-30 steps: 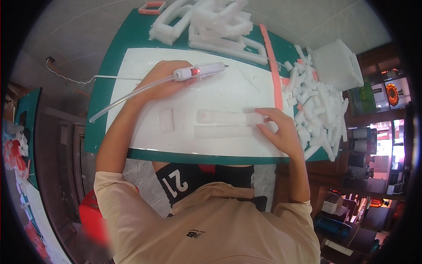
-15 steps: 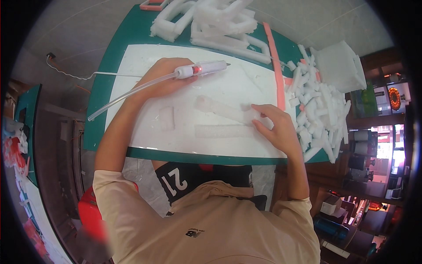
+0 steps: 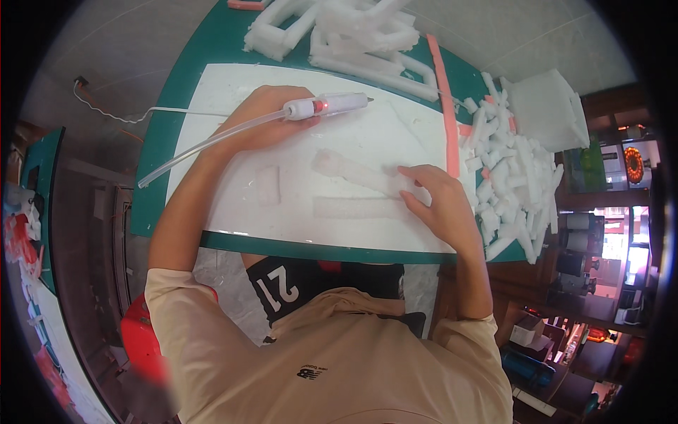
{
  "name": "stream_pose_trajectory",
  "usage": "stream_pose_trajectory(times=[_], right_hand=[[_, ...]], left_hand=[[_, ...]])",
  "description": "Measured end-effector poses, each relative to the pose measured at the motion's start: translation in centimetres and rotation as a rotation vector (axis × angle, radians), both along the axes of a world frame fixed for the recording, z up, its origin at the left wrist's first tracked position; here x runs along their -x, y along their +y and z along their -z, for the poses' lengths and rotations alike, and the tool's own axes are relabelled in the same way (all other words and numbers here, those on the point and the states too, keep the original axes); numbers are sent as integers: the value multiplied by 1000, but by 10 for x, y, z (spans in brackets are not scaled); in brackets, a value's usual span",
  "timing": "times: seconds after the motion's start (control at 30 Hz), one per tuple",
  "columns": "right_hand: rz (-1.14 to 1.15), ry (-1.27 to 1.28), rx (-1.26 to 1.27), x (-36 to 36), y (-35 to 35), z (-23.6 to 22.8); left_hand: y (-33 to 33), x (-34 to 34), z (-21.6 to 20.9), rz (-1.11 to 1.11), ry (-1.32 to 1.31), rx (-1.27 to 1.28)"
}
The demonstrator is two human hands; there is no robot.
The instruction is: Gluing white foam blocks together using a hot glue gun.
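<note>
And the foam strip (image 3: 353, 171) slants from the nearer right hand (image 3: 439, 201) toward the table's (image 3: 212, 42) far-left corner, finger grip unclear!

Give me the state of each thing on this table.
Glue gun: red light lit, gripped in the left hand.
Clear glue stick: inserted in its rear end.
Upper foam strip: slanted, right end between fingers of the right hand.
Lower foam strip: lying flat.
Short foam piece: lying flat.
Pink strip: laid out.
Foam frames: piled.
Foam scraps: heaped.
</note>
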State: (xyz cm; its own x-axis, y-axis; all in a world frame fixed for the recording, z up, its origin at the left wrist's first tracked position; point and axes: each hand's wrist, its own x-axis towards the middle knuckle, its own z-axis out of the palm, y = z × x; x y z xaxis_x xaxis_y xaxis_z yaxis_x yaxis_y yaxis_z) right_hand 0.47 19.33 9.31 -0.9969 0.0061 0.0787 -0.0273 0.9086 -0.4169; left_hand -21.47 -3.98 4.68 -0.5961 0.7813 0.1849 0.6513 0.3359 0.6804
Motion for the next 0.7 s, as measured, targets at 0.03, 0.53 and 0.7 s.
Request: stream_pose_trajectory(times=[0.03,0.53,0.7], right_hand=[[-3,2,1,0,-1,0],[10,10,-23,-4,-3,4],[11,5,-30,-5,-5,4]], left_hand=[[-1,0,1,-14,35,-10],[0,-1,-2,3,3,-6],[-1,0,-1,12,17,-27]])
